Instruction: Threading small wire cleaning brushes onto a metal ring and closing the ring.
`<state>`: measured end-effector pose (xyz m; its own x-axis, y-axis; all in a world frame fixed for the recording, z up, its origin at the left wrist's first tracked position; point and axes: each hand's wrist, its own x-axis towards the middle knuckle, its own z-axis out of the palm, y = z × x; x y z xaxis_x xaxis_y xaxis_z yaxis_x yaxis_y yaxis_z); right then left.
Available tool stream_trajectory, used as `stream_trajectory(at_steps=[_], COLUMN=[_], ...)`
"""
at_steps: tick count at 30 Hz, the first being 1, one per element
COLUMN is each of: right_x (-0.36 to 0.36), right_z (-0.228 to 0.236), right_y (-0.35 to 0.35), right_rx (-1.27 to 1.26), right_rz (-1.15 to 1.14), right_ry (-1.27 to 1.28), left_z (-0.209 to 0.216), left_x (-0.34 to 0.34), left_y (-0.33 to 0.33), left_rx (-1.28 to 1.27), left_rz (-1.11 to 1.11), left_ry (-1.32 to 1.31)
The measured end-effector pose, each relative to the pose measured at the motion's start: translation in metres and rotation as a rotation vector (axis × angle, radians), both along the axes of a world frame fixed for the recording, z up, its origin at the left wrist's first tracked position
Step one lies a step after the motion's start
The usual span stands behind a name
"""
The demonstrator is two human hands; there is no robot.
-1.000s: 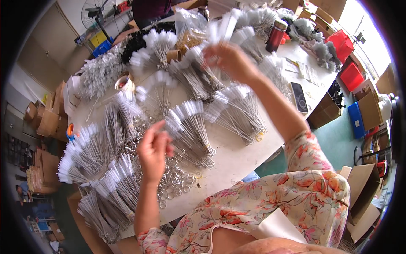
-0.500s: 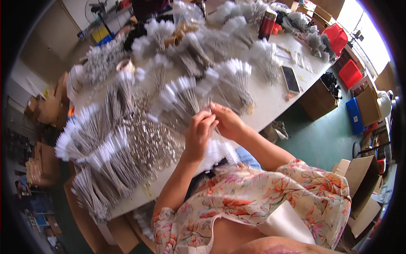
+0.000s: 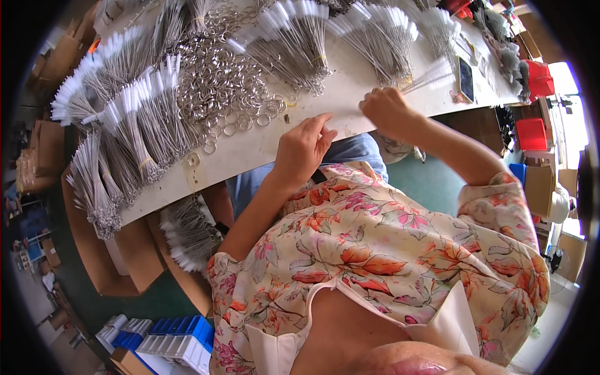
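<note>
My right hand (image 3: pixel 389 111) is closed in a fist near the table's front edge. White-bristled wire brushes (image 3: pixel 431 76), smeared by motion, stick out from it to the upper right; their number cannot be told. To its left, my left hand (image 3: pixel 303 149) is raised at the edge, fingers stretched forward and thumb apart, with nothing visible in it. Beyond the hands lie fanned bundles of the same brushes (image 3: pixel 299 39), and another fanned bundle (image 3: pixel 384 44) stands to their right. Left of my left hand spreads a heap of loose metal split rings (image 3: pixel 219 75).
More brush bundles (image 3: pixel 134 125) cover the table's left end. A phone (image 3: pixel 465 80) lies at the right on the white table (image 3: pixel 262 140). Below the table are an open cardboard box (image 3: pixel 119 256), another brush pile (image 3: pixel 190 234) and blue and white bins (image 3: pixel 178 340). Red containers (image 3: pixel 531 134) stand at right.
My hands were together over the brush bundles; now they are apart, the right one farther right with brushes. The view has tilted down toward my lap.
</note>
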<state>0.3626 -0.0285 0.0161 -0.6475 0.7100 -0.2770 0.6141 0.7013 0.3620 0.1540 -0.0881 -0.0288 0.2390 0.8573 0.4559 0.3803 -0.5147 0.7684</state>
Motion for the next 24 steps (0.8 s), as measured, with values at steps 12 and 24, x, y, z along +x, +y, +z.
stream_trajectory(at_steps=[12,24], right_x=[-0.033,-0.087], right_z=[0.028,0.020], right_y=[-0.007,-0.013], right_rx=[-0.971,-0.807], right_rz=[-0.350,-0.453], right_ry=[0.903,1.347], left_z=[0.017,0.013], left_x=[-0.054,-0.086], left_y=[-0.004,-0.006], left_rx=[0.152,-0.317], left_rz=[0.108,0.378], left_ry=[0.182,-0.148])
